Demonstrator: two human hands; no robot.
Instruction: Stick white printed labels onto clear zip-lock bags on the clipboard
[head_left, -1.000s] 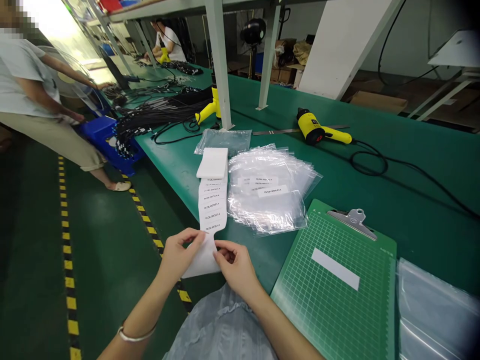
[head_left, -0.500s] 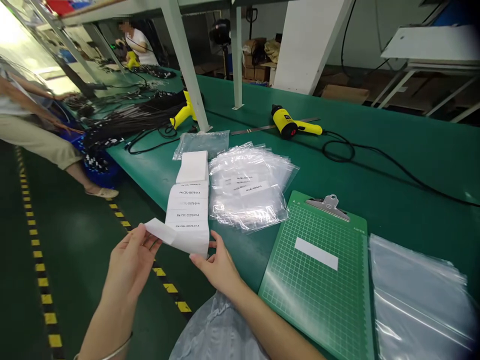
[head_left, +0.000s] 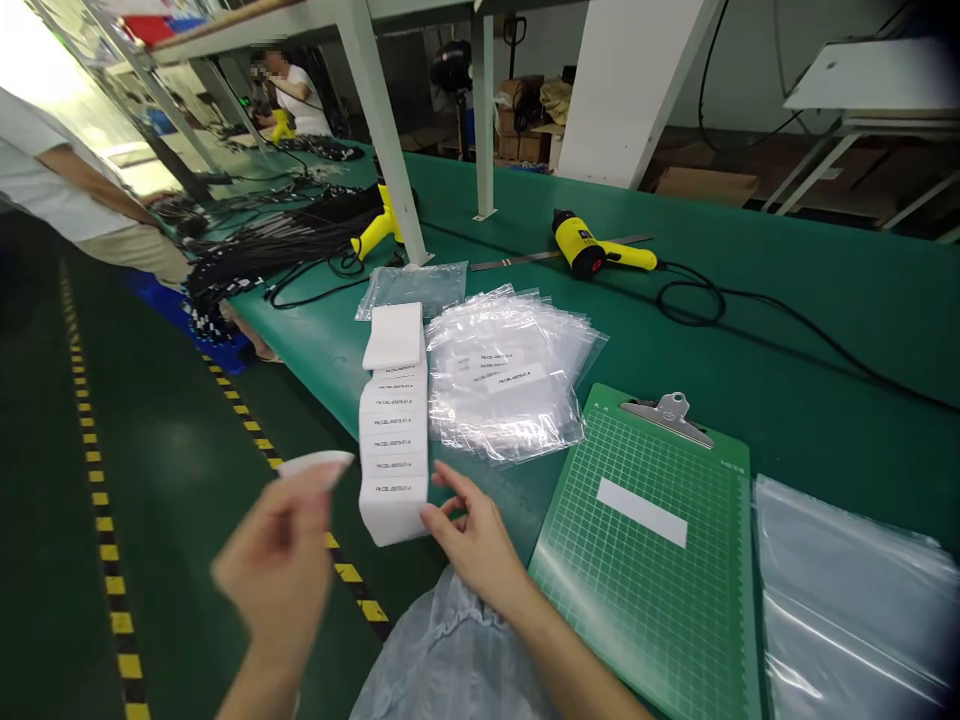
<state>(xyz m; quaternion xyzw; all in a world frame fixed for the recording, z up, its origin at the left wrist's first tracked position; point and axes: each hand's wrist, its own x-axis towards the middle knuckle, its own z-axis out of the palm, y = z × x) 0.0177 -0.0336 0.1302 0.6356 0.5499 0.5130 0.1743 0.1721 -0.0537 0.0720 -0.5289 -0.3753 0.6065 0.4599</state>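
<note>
My left hand [head_left: 281, 555], blurred by motion, pinches a loose white label [head_left: 319, 462], held clear of the strip over the floor. A long strip of printed labels [head_left: 394, 443] lies fan-folded on the table's near edge, its lower end hanging over. My right hand [head_left: 476, 535] has its thumb and fingers closed on the right edge of that strip's lower end. To the right of the strip lies a fanned stack of clear zip bags [head_left: 510, 400], the top one bearing a printed label [head_left: 517, 377].
A green clipboard [head_left: 645, 590] carries a blank white strip [head_left: 642, 512]. Right of it lie more clear bags [head_left: 847, 600]. Yellow heat guns [head_left: 592, 250] and black cables [head_left: 300, 230] sit further back. Two people are at the left, one standing [head_left: 82, 170], one beyond the table [head_left: 300, 95].
The label has come away from the strip in my left hand, which moved down and turned. The strip's end now hangs lower, and my right hand stays at its edge. The standing person shifted.
</note>
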